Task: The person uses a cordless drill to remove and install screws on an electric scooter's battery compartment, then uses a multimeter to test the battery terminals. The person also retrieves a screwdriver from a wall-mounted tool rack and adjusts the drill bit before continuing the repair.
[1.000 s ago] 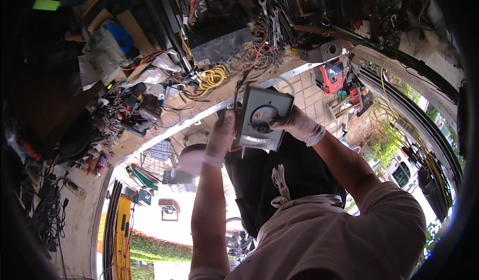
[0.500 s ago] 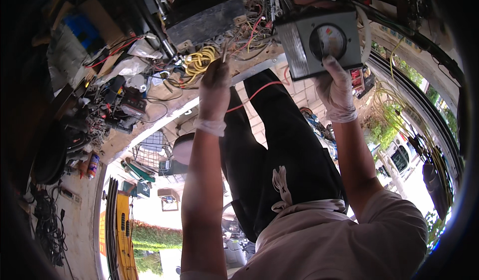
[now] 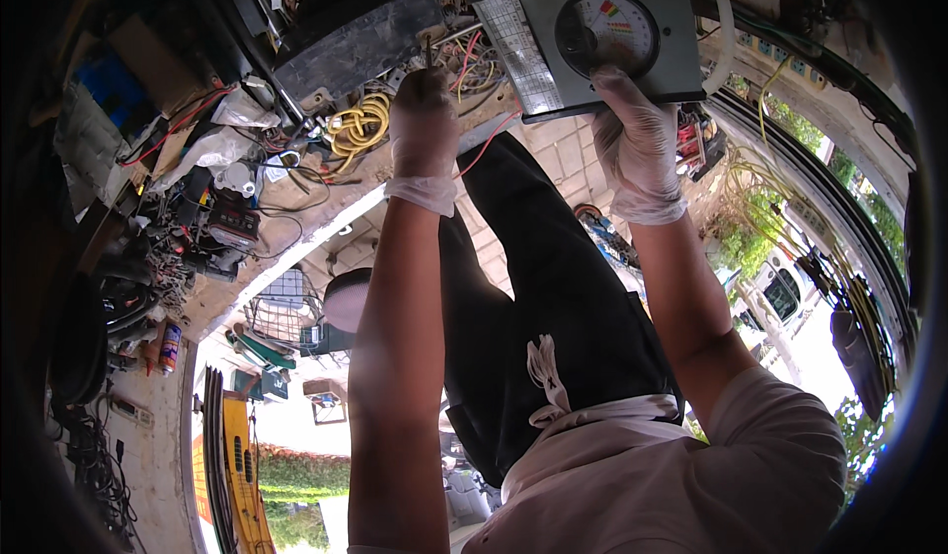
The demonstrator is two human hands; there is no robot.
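Note:
My right hand (image 3: 637, 144), in a white glove, grips the lower edge of a grey analog meter (image 3: 592, 36) with a round dial and a coloured scale, held up near the top of the view. My left hand (image 3: 425, 124), also gloved, is closed around a thin probe whose tip points into a tangle of coloured wires (image 3: 469, 60) on the cluttered bench. A red lead (image 3: 484, 144) runs from under that hand toward the meter. My dark trousers (image 3: 553, 317) and pale shirt fill the lower middle.
A coiled yellow cable (image 3: 357, 124) lies just left of my left hand, below a black panel (image 3: 360, 45). Further left are a red-and-black device (image 3: 232, 223), crumpled bags and loose wires. A white hose (image 3: 728, 31) curves beside the meter. A wire basket (image 3: 281, 307) sits lower left.
The meter has risen from mid-view toward the top right in my right hand. My left hand let go of it and reached to the wires on the bench.

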